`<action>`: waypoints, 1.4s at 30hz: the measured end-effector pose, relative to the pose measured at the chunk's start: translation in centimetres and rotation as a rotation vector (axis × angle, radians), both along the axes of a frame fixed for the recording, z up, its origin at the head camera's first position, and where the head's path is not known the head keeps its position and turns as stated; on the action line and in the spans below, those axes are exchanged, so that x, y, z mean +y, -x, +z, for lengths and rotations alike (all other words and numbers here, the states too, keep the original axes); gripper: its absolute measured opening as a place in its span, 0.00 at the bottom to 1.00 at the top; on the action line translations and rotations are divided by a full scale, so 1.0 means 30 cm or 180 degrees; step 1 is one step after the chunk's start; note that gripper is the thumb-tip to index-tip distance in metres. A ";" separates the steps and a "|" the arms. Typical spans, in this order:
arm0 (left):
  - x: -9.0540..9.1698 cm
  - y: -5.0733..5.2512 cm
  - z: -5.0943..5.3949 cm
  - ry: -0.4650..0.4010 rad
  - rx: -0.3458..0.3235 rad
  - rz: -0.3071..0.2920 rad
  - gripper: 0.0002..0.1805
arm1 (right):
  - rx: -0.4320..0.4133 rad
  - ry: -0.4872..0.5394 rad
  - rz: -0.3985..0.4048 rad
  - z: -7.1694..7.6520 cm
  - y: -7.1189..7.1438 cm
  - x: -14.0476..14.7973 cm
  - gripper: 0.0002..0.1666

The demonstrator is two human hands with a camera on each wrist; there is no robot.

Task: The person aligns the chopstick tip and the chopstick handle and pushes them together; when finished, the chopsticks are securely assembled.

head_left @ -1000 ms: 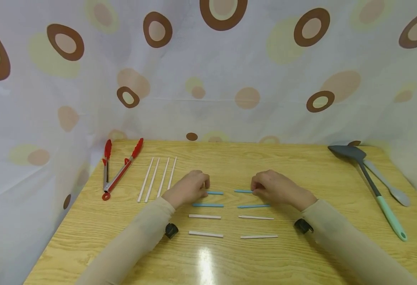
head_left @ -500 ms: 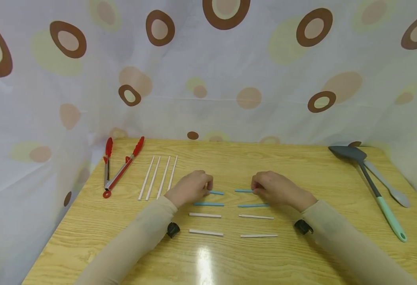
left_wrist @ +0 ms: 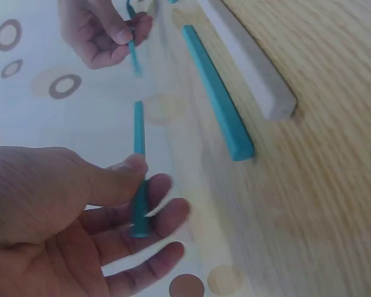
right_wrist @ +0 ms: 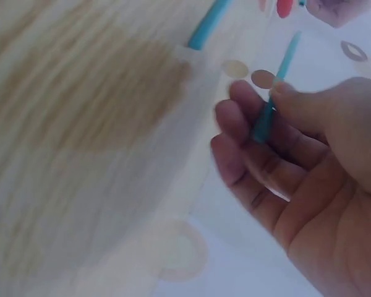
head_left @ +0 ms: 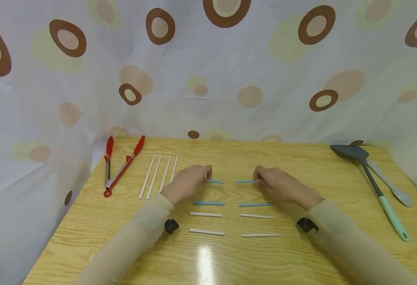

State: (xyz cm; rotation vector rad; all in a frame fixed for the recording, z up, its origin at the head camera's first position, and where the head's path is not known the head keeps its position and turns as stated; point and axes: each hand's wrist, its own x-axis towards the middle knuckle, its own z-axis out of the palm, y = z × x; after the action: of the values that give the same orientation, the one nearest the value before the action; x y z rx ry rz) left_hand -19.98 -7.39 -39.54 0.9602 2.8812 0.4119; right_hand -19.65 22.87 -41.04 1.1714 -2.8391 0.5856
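In the head view my left hand [head_left: 188, 182] pinches a short blue stick [head_left: 217, 181] between thumb and fingers, held above the table. My right hand [head_left: 279, 184] pinches another short blue stick [head_left: 244, 181] level with it, the two tips pointing at each other across a gap. Both wrist views show the held sticks, the left one [left_wrist: 140, 133] and the right one [right_wrist: 289, 59], off the wood. Below the hands lie two more blue sticks, one left [head_left: 209, 203] and one right [head_left: 255, 204]. Nearer me are short white sticks, in a left column [head_left: 206, 214] and a right column [head_left: 257, 216].
Several long white sticks [head_left: 152, 182] lie side by side left of my left hand. Red-tipped tongs [head_left: 120, 173] lie spread at the far left. At the right are a dark turner with a mint handle [head_left: 393, 217] and a grey spoon [head_left: 400, 196]. A patterned cloth [head_left: 222, 114] hangs behind the wooden table.
Both hands have lifted the farthest pair of blue sticks up and away from the table. The other sticks on the table stay in place.
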 end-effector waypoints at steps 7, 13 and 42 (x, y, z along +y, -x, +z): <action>-0.006 -0.004 0.024 -0.0567 0.0102 0.0111 0.07 | 0.0231 0.0232 -0.0046 0.040 -0.004 0.001 0.10; -0.005 -0.001 0.030 -0.1436 -0.0122 0.0380 0.08 | 0.0299 0.0521 -0.0262 0.058 -0.002 -0.003 0.05; -0.015 -0.019 0.073 -0.2992 -0.0681 0.0295 0.07 | 0.0903 0.1114 -0.0016 0.146 -0.018 -0.014 0.08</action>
State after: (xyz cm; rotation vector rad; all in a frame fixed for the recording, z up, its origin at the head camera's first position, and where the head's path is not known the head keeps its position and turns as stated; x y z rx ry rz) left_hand -19.40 -7.85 -37.35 0.7583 2.4795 1.8329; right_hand -19.11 22.45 -36.66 1.0840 -2.3824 0.8031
